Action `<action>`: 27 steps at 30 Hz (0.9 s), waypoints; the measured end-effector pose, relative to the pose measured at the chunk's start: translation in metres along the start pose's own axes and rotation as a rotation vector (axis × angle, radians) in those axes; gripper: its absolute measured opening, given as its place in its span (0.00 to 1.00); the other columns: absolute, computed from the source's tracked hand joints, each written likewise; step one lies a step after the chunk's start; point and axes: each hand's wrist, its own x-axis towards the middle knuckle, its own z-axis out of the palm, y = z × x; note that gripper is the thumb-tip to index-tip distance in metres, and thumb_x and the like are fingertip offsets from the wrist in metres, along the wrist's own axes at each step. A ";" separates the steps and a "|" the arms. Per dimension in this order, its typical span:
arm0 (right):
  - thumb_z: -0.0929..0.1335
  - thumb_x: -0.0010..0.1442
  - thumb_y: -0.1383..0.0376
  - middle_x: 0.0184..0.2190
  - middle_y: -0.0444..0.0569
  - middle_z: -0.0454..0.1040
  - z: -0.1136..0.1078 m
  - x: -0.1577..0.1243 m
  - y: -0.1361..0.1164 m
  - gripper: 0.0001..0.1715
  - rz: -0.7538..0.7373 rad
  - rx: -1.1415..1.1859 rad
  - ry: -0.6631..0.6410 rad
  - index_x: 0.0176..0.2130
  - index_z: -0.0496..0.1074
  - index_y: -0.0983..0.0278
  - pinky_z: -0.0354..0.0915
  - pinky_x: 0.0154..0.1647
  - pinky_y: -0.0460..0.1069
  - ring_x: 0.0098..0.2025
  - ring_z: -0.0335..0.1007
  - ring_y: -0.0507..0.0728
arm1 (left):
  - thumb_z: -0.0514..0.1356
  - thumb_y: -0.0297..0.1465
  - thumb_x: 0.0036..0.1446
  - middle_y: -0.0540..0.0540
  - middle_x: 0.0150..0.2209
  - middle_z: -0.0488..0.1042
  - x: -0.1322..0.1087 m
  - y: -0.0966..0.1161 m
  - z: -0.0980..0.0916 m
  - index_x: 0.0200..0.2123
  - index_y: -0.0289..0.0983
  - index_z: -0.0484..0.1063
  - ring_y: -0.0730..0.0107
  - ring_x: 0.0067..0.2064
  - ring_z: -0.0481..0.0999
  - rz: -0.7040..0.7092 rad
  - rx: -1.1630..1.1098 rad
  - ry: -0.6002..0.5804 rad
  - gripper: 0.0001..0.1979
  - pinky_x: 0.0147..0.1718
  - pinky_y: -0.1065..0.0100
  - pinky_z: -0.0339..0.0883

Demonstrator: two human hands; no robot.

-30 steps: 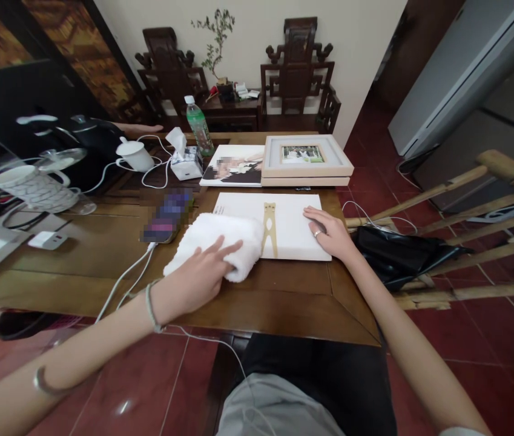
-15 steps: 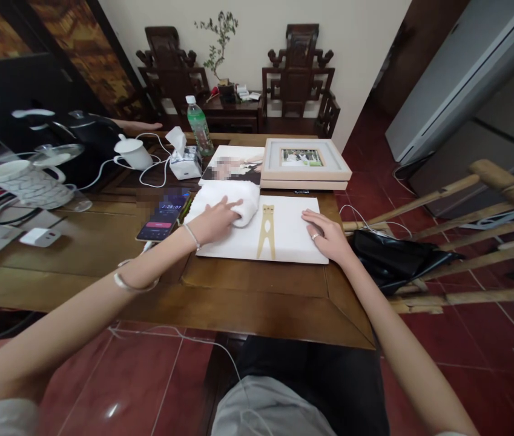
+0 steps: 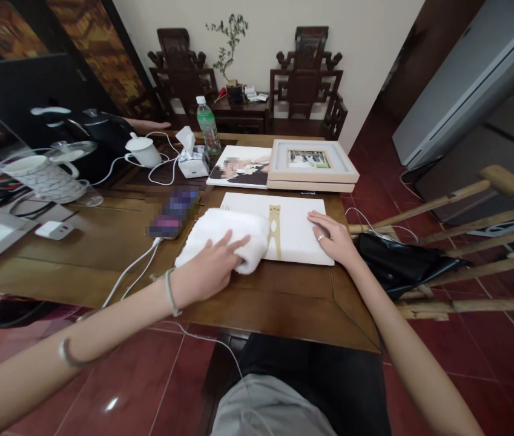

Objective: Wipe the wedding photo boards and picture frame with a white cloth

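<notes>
Left hand (image 3: 214,266) lies palm down on a folded white cloth (image 3: 220,227), fingers parted and partly bent over its near right part; whether it grips the cloth or merely presses on it cannot be told, the thumb being hidden. Cloth covers the left part of a white board (image 3: 299,227), which lies flat on the brown worktop (image 3: 275,297) close to its near edge. A tan long-legged figure (image 3: 273,213) is visible on the board's face, just right of the cloth. Right hand (image 3: 335,239) rests on the board's right side, fingers extended and fairly flat, with nothing held in them; a ring (image 3: 321,238) is worn. A bracelet (image 3: 171,293) is noted at the left wrist.

Beyond the board, a picture frame (image 3: 347,166) sits flat atop a second pale wooden piece, beside a picture panel (image 3: 257,175). To the left of the board lies a phone (image 3: 172,218), its surface partly blurred, with a white cable (image 3: 136,269) at its near end. Farther left and back stand a tissue box (image 3: 194,162), a green-labelled bottle (image 3: 208,127), a lidded white cup (image 3: 143,151) and a patterned mug (image 3: 43,180). Right of the worktop, a black bag (image 3: 397,257) rests by bamboo poles (image 3: 447,200).
</notes>
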 end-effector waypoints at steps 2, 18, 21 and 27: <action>0.62 0.61 0.67 0.54 0.55 0.74 0.000 0.000 0.000 0.20 -0.003 0.000 -0.001 0.50 0.76 0.63 0.60 0.63 0.61 0.60 0.67 0.61 | 0.49 0.15 0.54 0.42 0.69 0.49 0.023 -0.011 -0.005 0.47 0.35 0.74 0.39 0.68 0.47 -0.019 0.001 0.023 0.22 0.55 0.39 0.64; 0.62 0.61 0.66 0.53 0.55 0.74 -0.002 0.000 -0.002 0.20 0.001 -0.004 -0.003 0.49 0.76 0.63 0.60 0.63 0.60 0.59 0.67 0.61 | 0.51 0.22 0.61 0.41 0.70 0.48 0.043 0.067 0.000 0.49 0.37 0.76 0.27 0.66 0.51 0.030 0.217 0.196 0.18 0.52 0.32 0.64; 0.62 0.61 0.66 0.54 0.55 0.74 -0.001 0.000 -0.001 0.20 -0.004 -0.009 -0.003 0.49 0.76 0.63 0.60 0.63 0.61 0.59 0.67 0.61 | 0.55 0.27 0.62 0.42 0.70 0.48 0.019 0.085 0.000 0.48 0.39 0.77 0.27 0.65 0.53 0.079 0.235 0.137 0.15 0.52 0.33 0.64; 0.62 0.61 0.66 0.54 0.56 0.74 -0.001 0.000 0.000 0.20 -0.012 -0.016 -0.003 0.49 0.76 0.64 0.60 0.63 0.61 0.59 0.67 0.61 | 0.54 0.25 0.61 0.42 0.70 0.48 0.036 0.069 -0.015 0.51 0.38 0.74 0.30 0.66 0.52 0.088 0.197 0.089 0.17 0.51 0.36 0.67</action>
